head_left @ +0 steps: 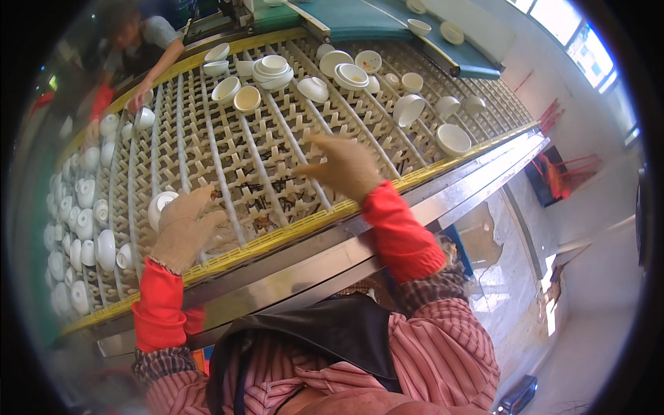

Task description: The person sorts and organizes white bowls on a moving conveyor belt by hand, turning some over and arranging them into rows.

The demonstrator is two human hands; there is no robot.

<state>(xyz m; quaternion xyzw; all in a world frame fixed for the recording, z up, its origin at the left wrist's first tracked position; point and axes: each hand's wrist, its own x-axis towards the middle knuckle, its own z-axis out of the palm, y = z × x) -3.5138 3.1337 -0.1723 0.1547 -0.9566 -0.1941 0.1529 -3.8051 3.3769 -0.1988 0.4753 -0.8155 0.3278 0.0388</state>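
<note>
Both my hands wear tan gloves with red sleeve cuffs, over a pegged rack conveyor (259, 155). My left hand (188, 225) is beside an upturned white bowl (160, 207); whether it touches the bowl is hidden behind the fingers. Fingers apart and a little blurred, my right hand (345, 165) hovers over the pegs with nothing in it. Beyond it lie a stack of white bowls (272, 72), a bowl with a yellowish inside (247, 98), a tilted bowl (313, 89) and a larger dish (453, 139). Several white bowls (85, 223) stand tilted among the pegs at left.
A co-worker's hand (139, 98) reaches to bowls at the conveyor's far left edge. A green belt (363, 23) with a few bowls meets the rack at the back. The yellow edge strip (290, 228) and a steel rail (311, 259) run between the rack and my body.
</note>
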